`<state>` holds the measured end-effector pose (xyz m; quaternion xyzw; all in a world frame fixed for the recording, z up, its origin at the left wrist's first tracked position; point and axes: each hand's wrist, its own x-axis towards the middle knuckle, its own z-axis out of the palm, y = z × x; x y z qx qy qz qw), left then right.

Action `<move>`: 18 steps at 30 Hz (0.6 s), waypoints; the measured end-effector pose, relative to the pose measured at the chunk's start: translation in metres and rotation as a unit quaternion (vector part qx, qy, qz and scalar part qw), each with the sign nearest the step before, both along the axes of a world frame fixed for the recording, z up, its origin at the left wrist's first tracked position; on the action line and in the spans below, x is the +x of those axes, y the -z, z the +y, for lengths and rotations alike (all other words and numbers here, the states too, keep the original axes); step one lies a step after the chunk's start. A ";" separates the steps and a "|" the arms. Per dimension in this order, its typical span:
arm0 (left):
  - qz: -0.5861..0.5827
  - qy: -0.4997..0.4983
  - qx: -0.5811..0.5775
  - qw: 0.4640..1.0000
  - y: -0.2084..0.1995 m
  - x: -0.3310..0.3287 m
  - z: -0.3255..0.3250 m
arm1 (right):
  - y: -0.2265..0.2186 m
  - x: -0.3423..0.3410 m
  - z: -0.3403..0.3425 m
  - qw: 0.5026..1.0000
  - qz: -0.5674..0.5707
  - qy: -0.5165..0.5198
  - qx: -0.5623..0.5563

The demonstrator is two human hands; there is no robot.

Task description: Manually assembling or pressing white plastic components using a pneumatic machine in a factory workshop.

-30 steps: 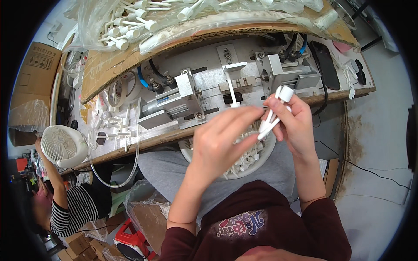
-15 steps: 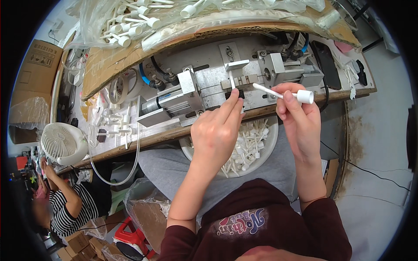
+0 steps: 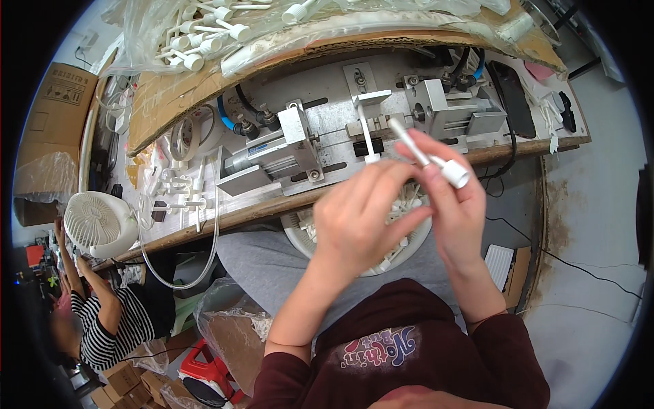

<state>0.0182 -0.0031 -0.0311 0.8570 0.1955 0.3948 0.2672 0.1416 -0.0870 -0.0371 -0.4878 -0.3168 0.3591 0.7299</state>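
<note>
My right hand (image 3: 453,204) holds a white plastic tube with a round cap (image 3: 428,155), tilted with the cap toward the lower right. My left hand (image 3: 364,218) is just beside it, fingers curled and spread, touching the right hand's fingers; whether it grips anything is hidden. Both hands hover over a white round basket (image 3: 409,252) of similar white parts on my lap. Behind them stands a metal press fixture (image 3: 354,133) with blocks and a rail on the wooden bench.
A clear bag of white capped tubes (image 3: 204,37) lies on cardboard at the back. A black phone (image 3: 512,99) rests at the bench's right. Left are a small white fan (image 3: 99,221) and a person in a striped top (image 3: 112,327). Boxes crowd the lower left.
The right hand has swung the white tube from pointing down, to level, to tilted cap-down at the right. The left hand has dropped back from the fixture toward the right hand.
</note>
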 end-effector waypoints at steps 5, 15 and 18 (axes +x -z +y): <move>-0.062 -0.012 -0.017 0.998 0.007 0.001 -0.008 | -0.001 -0.016 -0.001 0.998 -0.010 -0.062 0.010; 0.114 -0.094 0.123 0.981 0.007 -0.010 0.012 | 0.008 0.008 -0.004 0.989 -0.124 -0.010 0.076; 0.164 -0.093 0.147 0.971 0.010 -0.008 0.016 | 0.009 0.013 -0.005 0.988 -0.116 -0.023 0.102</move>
